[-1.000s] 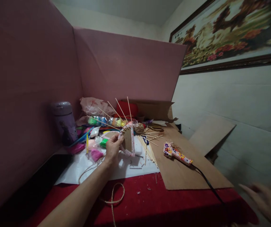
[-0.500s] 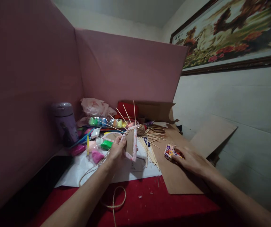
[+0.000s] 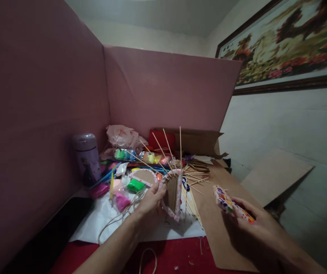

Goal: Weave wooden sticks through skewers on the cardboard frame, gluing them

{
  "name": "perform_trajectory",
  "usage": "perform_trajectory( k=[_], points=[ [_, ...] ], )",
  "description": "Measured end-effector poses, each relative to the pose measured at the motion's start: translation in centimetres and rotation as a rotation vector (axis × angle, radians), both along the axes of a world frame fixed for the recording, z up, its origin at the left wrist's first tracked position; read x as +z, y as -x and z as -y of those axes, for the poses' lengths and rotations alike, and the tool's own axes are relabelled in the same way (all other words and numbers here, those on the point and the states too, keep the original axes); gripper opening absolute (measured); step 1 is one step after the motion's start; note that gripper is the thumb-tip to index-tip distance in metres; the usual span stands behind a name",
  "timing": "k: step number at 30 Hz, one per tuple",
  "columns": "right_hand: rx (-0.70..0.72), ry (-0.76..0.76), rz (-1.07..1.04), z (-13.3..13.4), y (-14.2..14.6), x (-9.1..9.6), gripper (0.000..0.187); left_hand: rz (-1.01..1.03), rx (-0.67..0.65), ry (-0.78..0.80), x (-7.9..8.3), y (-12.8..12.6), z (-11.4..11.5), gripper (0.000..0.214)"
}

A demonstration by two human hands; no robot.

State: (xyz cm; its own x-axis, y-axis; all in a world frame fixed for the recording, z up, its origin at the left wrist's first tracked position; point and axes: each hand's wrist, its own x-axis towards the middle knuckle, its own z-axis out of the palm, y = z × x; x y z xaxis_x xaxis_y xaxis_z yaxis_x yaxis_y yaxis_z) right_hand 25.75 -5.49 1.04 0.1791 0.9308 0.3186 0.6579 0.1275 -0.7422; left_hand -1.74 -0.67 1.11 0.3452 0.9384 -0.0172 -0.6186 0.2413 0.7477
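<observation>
My left hand (image 3: 149, 203) pinches the rim of a half-round cardboard piece (image 3: 171, 195) edged with pink-patterned clay or paper. Several thin wooden sticks (image 3: 165, 152) fan upward from its curved edge. In my right hand (image 3: 256, 220) is a floral-patterned block-like object (image 3: 226, 201), raised over the cardboard sheet (image 3: 219, 232); its exact kind cannot be made out. Behind my left hand lies a second half-round cardboard piece (image 3: 145, 176) with a similar pale edge. Loose wooden sticks (image 3: 192, 207) are spread between the two hands.
A purple tumbler (image 3: 88, 160) stands at the left, with a dark flat object (image 3: 55, 224) in front. Packets of coloured clay (image 3: 135, 185), twine (image 3: 115, 220) and white paper (image 3: 89, 224) cover the table. Pink panels (image 3: 163, 91) enclose the left and back.
My right hand has lifted the floral object off the cardboard sheet and tilted it. The left hand still holds the half-round piece, now turned slightly. The whole view has shifted.
</observation>
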Motion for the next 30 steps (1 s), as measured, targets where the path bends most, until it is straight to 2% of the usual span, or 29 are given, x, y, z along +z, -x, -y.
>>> perform_trajectory(
  k=[1,4,6,8,12,15,21,24,30],
  points=[
    [0.027,0.058,-0.083,0.3,0.5,0.1,0.039,0.008,-0.025,0.013,0.0,0.0,0.1,0.032],
    [0.03,0.033,-0.337,1.2,2.5,0.7,0.037,-0.016,-0.109,0.035,-0.5,-0.1,0.2,0.039],
    [0.082,0.127,-0.49,1.8,3.9,1.5,0.041,-0.036,-0.13,0.028,-0.9,-0.1,0.1,0.039],
    [0.122,0.194,-0.643,2.4,5.4,2.3,0.046,-0.064,-0.111,0.012,-1.2,-0.1,0.0,0.038],
    [0.211,0.351,-0.887,2.9,7.7,3.2,0.039,-0.149,-0.068,-0.044,-1.2,-0.2,-0.2,0.034],
    [0.24,0.406,-0.955,2.4,8.8,3.0,0.036,-0.169,-0.055,-0.069,-1.0,-0.2,-0.1,0.034],
    [0.225,0.396,-0.97,1.7,10.0,2.2,0.037,-0.123,-0.068,-0.032,-0.6,-0.2,0.4,0.036],
    [0.2,0.374,-1.002,1.5,10.2,2.1,0.037,-0.122,-0.097,-0.028,-0.4,-0.1,0.5,0.044],
    [0.26,0.412,-0.97,0.9,10.1,1.5,0.038,-0.166,-0.043,0.002,-0.3,0.0,0.5,0.056]
  ],
)
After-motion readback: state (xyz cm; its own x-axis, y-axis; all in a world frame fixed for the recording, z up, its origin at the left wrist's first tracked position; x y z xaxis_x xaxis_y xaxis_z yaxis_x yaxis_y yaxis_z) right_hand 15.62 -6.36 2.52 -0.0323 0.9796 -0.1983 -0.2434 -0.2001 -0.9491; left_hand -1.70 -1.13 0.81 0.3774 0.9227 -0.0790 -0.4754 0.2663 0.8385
